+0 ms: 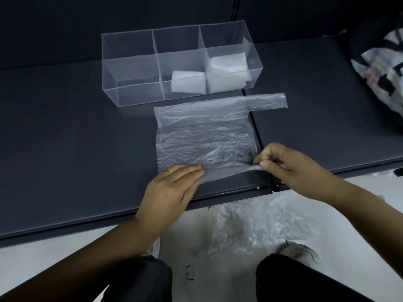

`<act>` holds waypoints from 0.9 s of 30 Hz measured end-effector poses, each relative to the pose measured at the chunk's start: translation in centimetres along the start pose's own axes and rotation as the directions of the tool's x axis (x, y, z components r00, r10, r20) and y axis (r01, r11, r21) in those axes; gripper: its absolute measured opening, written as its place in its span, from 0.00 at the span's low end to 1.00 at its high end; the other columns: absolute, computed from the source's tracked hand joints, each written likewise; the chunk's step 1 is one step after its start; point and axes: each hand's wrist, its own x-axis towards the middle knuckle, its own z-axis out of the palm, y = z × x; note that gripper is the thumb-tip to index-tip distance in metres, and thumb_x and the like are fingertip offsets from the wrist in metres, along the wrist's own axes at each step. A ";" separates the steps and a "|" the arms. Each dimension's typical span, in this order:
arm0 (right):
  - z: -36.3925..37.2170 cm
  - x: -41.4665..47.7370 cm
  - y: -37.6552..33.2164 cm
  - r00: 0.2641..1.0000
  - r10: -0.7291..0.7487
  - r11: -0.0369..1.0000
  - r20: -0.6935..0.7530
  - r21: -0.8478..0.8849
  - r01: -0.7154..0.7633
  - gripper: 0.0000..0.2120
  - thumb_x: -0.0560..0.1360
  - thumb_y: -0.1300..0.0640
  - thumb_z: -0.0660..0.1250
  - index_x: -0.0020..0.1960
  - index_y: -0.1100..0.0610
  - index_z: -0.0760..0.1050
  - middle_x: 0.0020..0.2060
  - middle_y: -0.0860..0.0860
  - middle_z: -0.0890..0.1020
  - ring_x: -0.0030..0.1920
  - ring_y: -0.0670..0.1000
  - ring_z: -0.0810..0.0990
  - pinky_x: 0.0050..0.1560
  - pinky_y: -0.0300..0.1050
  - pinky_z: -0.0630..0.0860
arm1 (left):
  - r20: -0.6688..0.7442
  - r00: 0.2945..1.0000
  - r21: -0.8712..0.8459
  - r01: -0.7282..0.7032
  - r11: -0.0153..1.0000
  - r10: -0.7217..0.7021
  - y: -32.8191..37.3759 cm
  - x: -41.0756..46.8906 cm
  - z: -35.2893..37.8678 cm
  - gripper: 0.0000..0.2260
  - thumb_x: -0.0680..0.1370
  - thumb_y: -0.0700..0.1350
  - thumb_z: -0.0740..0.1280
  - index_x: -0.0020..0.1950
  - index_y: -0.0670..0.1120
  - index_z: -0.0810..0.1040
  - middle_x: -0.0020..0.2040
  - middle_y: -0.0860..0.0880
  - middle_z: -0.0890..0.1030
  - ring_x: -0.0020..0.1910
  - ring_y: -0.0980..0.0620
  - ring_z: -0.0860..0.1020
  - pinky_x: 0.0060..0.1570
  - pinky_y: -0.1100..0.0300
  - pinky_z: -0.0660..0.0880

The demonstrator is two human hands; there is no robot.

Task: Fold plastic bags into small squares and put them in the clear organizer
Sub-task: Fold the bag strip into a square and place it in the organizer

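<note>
One bag [205,136] is lying flat at the centre of the frame on the shelf [65,138]. The left hand [172,188], fingers straight, is pressing its lower left corner; the right hand [290,164] is pinching its lower right edge. Above, one six-compartment organizer [130,59] is holding two squares [188,81], in its lower middle and lower right compartments.
</note>
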 end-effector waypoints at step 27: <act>-3.3 -2.8 2.2 0.993 0.086 0.984 -0.084 -0.150 -0.098 0.05 0.73 0.44 0.68 0.41 0.43 0.80 0.31 0.45 0.80 0.32 0.44 0.77 0.33 0.32 0.69 | 0.527 0.815 -0.500 0.528 0.686 -0.242 0.7 1.7 -3.6 0.29 0.62 0.67 0.75 0.61 0.69 0.72 0.56 0.68 0.78 0.55 0.70 0.76 0.50 0.74 0.71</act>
